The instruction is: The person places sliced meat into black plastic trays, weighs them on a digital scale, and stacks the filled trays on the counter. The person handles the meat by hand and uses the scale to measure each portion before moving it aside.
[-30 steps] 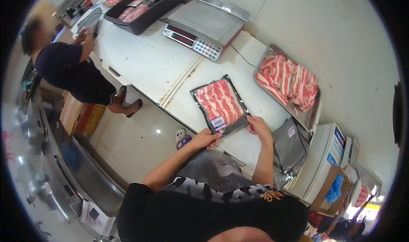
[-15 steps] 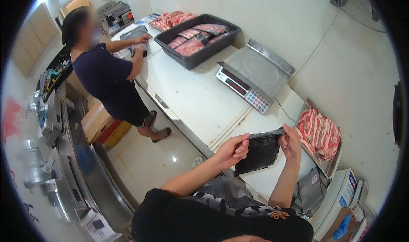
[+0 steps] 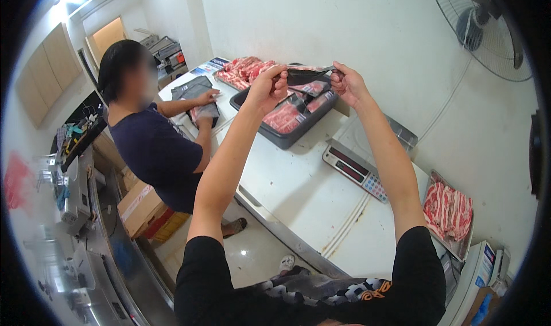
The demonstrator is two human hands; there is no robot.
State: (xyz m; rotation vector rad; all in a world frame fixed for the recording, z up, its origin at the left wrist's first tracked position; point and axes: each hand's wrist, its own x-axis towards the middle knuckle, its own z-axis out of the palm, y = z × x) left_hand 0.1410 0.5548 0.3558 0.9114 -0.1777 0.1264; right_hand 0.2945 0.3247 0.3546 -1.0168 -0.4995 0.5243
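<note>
Both arms raised over the white table [image 3: 287,188]: left hand [image 3: 268,88] and right hand [image 3: 346,82] each pinch one end of a flat black meat tray [image 3: 307,73], fingers closed on its edges, holding it edge-on in the air above the dark grey tub [image 3: 275,135] of packed sliced meat. A digital scale [image 3: 359,165] sits on the table just right of the tub; a metal pan of raw sliced meat [image 3: 449,211] lies farther right. A co-worker [image 3: 152,148] stands left of the tub, both hands on a packed tray.
</note>
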